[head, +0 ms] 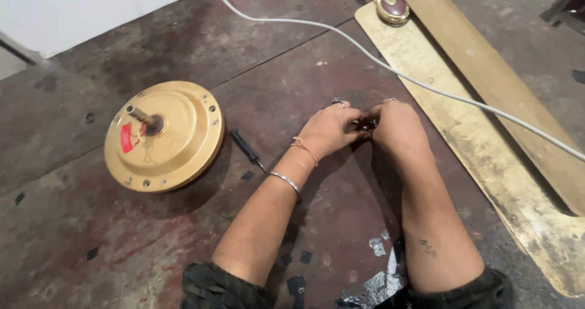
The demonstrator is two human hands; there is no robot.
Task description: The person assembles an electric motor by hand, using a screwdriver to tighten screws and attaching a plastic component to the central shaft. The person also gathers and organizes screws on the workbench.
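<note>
One red label [126, 138] (roughly rectangular) sits on the gold motor housing [183, 132].

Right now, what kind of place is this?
Probably a repair spot on a worn floor: a golden ceiling fan motor, loose fan blades and a screwdriver lie about.

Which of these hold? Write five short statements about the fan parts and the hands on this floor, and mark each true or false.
1. Both hands meet over a small dark part. True: left hand and right hand pinch the small part between them.
2. The gold fan motor housing lies right of the hands. False: it lies to their left.
3. A screwdriver lies beside the housing. True.
4. The white cable is coiled on the housing. False: it runs across the gold fan blades.
5. The left wrist is bare. False: it wears bangles.
</note>
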